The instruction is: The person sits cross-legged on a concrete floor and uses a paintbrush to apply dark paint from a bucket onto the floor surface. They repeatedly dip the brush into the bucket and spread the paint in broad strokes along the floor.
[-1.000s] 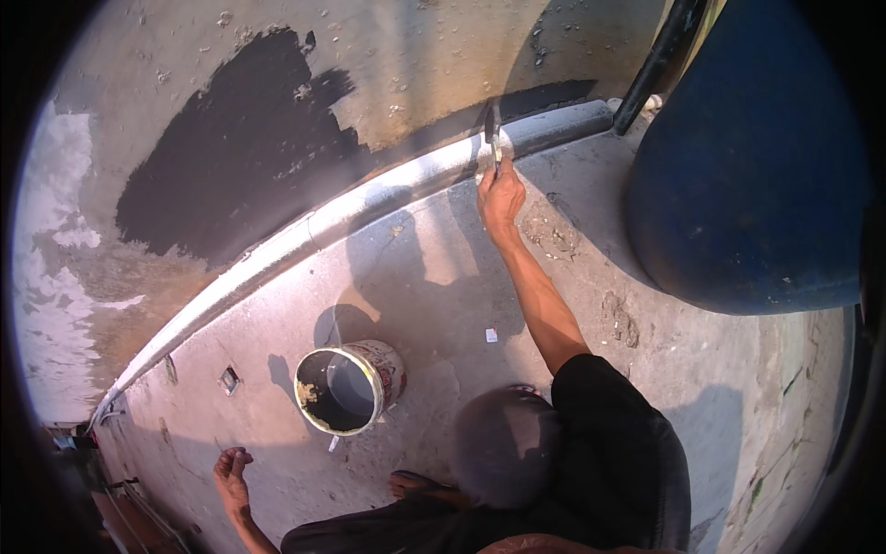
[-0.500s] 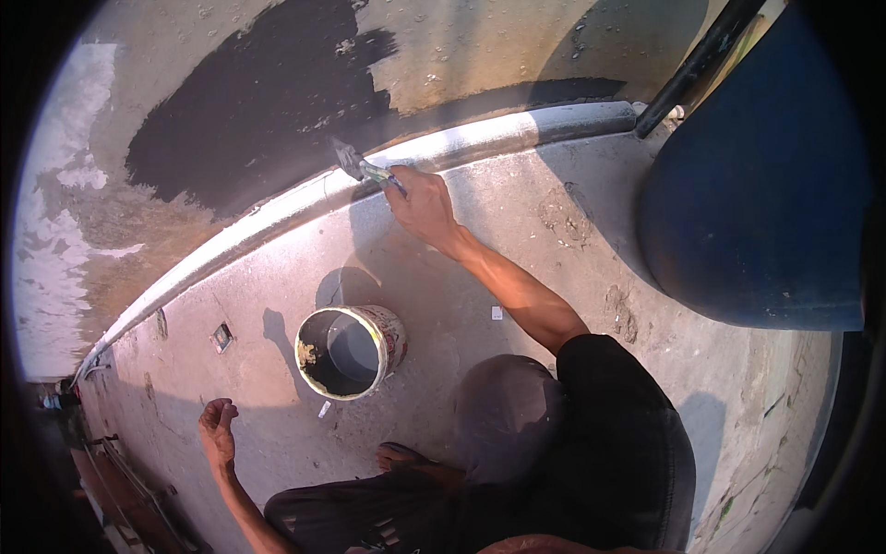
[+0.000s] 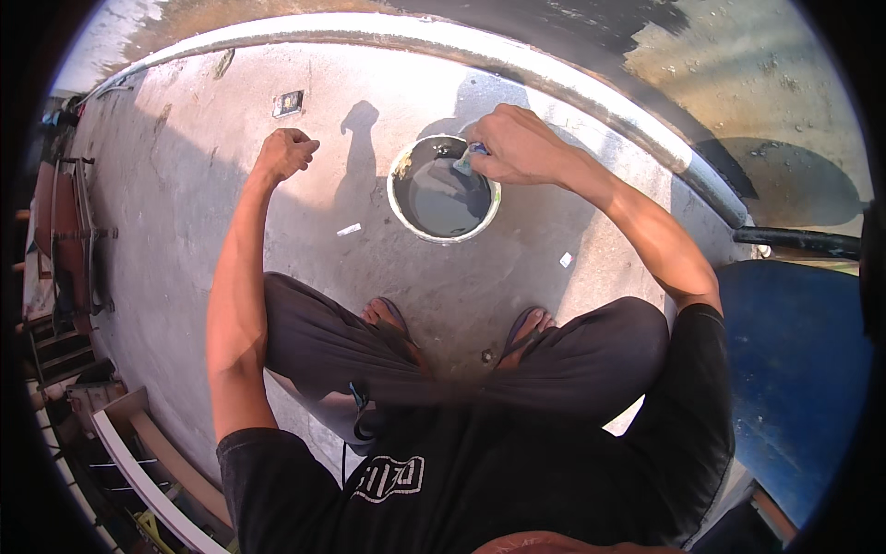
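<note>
My right hand (image 3: 517, 146) grips a paintbrush (image 3: 465, 162) by its handle over the right part of a round bucket (image 3: 491, 214). The bristle end hangs inside the bucket, above or in dark grey liquid paint (image 3: 443, 205); whether it touches the surface I cannot tell. Yellowish crust clings to the bucket's inner wall. Off to the left, my left hand (image 3: 288, 155) hovers over the floor with its fingers curled closed, and nothing shows in it. The bucket stands upright on the concrete between both hands, beyond my sandalled feet.
A white-topped ledge (image 3: 406, 31) curves along the base of the partly dark-painted wall (image 3: 554, 20). At right stand a large blue container (image 3: 794, 369) and a black pipe (image 3: 803, 242). A small square drain-like piece (image 3: 288, 102) is set beyond my left hand. Wooden furniture (image 3: 65, 235) lines the far left.
My right hand has brought the brush from the wall's base back to the bucket. The view has swung toward the bucket and my feet. My left hand stays closed.
</note>
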Demonstrator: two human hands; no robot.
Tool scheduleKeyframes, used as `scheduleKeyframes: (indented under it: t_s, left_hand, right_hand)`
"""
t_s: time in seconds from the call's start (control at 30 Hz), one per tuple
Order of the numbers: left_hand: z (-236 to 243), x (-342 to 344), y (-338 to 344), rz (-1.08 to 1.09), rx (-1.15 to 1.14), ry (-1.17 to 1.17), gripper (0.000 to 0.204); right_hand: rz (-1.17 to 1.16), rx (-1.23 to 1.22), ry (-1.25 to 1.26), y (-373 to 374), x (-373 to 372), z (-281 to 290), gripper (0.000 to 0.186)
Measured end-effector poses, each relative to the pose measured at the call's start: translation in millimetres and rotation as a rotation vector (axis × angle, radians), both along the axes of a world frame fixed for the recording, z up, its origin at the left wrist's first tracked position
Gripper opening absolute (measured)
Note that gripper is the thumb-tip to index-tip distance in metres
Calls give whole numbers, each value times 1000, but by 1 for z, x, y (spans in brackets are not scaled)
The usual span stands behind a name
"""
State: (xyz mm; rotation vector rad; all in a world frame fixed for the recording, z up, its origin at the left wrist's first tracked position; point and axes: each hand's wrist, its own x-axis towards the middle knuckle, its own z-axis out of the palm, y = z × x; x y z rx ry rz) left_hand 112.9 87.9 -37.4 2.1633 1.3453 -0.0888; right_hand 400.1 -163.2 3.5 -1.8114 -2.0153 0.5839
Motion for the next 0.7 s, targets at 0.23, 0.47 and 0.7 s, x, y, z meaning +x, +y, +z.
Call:
scheduleKeyframes:
  t_s: [0.23,0.47,0.7]
  left_hand:
    - [-25,-4,22,-53,105,168,37]
    - [-22,6,13,-78,73,254,38]
    - [-22,10,12,-93,39,291,40]
  right_hand:
    - [59,-46,-85,19,-21,-64,20]
    - [51,35,-120,5,-21,-32,17]
    - [129,312,-278,-13,-29,-41,13]
